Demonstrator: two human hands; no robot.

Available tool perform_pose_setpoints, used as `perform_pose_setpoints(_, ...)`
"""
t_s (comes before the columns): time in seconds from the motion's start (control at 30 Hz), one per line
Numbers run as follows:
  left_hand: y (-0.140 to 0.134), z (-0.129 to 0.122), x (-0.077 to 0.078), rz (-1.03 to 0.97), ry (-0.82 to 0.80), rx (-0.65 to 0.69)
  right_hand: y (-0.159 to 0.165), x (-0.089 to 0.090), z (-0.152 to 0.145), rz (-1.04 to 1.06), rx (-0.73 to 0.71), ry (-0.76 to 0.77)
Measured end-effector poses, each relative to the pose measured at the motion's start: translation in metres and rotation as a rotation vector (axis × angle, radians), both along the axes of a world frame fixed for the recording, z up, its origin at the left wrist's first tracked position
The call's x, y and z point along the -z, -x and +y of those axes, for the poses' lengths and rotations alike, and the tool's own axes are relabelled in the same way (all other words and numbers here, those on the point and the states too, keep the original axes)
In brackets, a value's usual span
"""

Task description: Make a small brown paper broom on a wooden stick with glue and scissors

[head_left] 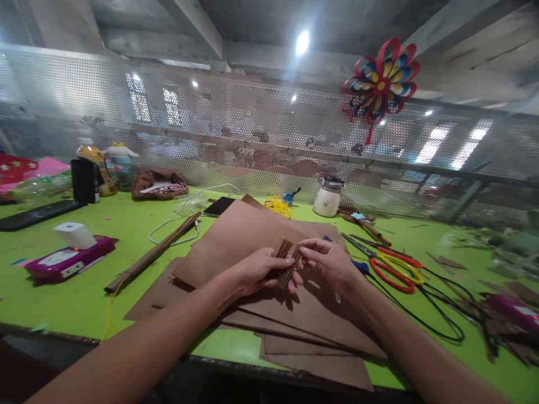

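Observation:
My left hand (261, 270) is closed around a small bundle of narrow brown paper strips (287, 253), its thumb pressed on top. Whether these are loose strips or one pleated piece I cannot tell. At the bundle's right side, my right hand (327, 259) pinches its edge between thumb and fingers. Both hands are just above a pile of large brown paper sheets (236, 241) spread unevenly on the green table (229, 347). Close to the right hand lie scissors with red and yellow handles (393, 272) and a blue-handled tool (360, 267), partly hidden by that hand.
A brown paper roll (154, 252) and a purple power strip (71, 259) with a white plug lie left. Behind are a white cable (154, 230), yellow string (278, 206) and a white jar (328, 199). Black cables (442, 331) and paper scraps (514, 336) lie right. A perforated screen (252, 129) rises behind.

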State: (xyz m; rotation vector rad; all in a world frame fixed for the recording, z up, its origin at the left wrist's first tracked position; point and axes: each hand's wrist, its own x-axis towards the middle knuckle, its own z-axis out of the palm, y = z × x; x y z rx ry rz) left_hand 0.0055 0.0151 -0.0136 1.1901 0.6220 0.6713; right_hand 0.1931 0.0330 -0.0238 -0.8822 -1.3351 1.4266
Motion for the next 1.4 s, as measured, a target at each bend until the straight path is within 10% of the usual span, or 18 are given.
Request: perform_pose_setpoints(1.4, 0.000, 0.010, 0.003, 0.098, -0.186, -0.528, 0.001, 0.005, -0.014, -0.043, -0.026, 0.050)
